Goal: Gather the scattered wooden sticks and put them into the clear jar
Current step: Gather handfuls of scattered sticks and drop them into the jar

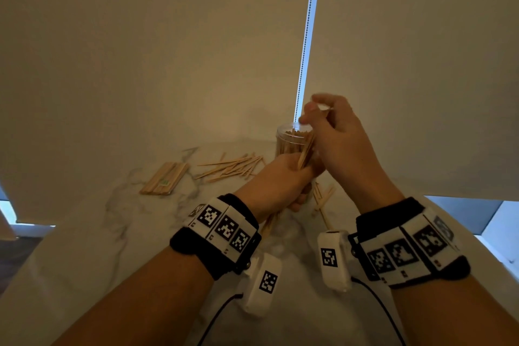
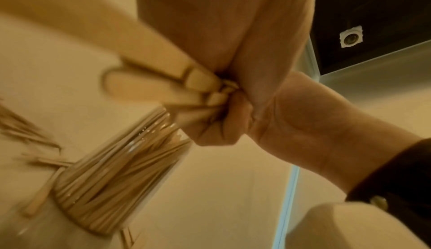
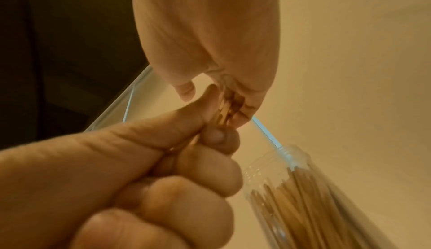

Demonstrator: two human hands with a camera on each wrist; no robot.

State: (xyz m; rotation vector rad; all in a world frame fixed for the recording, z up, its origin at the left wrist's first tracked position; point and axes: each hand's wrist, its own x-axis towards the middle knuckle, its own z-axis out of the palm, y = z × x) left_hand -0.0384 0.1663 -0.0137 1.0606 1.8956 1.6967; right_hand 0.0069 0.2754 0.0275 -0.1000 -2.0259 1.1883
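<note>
A clear jar [image 1: 286, 141], packed with upright wooden sticks, stands at the back of the marble table [image 1: 84, 247]. Just in front of it my left hand [image 1: 282, 178] grips a bundle of sticks [image 1: 305, 149] in its fist, and their ends poke out above and below. My right hand [image 1: 310, 114] hovers beside the jar's mouth and pinches the upper ends of that bundle. In the right wrist view thumb and fingers [image 3: 210, 113] close on the sticks [image 3: 223, 110] beside the jar [image 3: 303, 188]. The left wrist view shows the bundle [image 2: 149, 79] blurred above the jar [image 2: 111, 183].
Loose sticks [image 1: 230, 167] lie scattered left of the jar, with a neat stack of flat sticks [image 1: 165, 178] further left. A few more sticks [image 1: 323, 199] lie under my right hand. A blind's bead chain [image 1: 307, 36] hangs behind the jar. The table edge runs close on the right.
</note>
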